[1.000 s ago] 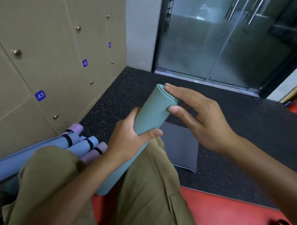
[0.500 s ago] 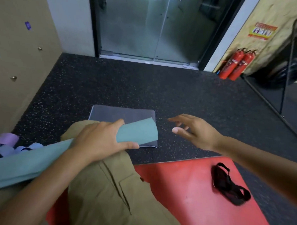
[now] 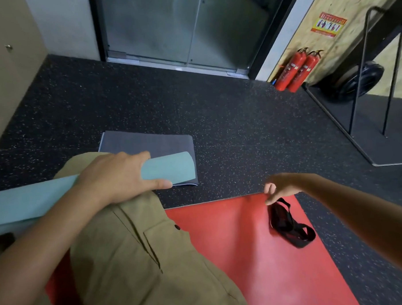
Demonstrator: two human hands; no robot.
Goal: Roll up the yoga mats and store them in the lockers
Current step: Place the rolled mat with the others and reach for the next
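Observation:
A rolled teal yoga mat lies across my raised knee, and my left hand grips it near its right end. The roll's left part runs off the frame's left edge. A black strap lies on a flat red mat under me. My right hand hangs over the strap's far end, fingers bent down; I cannot tell whether they touch it. The tan lockers stand at the left edge.
A folded grey mat lies on the dark speckled floor behind the teal roll. Glass doors are straight ahead. Two red fire extinguishers lean at the right wall, beside a black metal frame and a wheel.
My right hand left the end of the teal roll and moved down and right to the black strap. My view swung right, away from the lockers. The left hand kept its grip.

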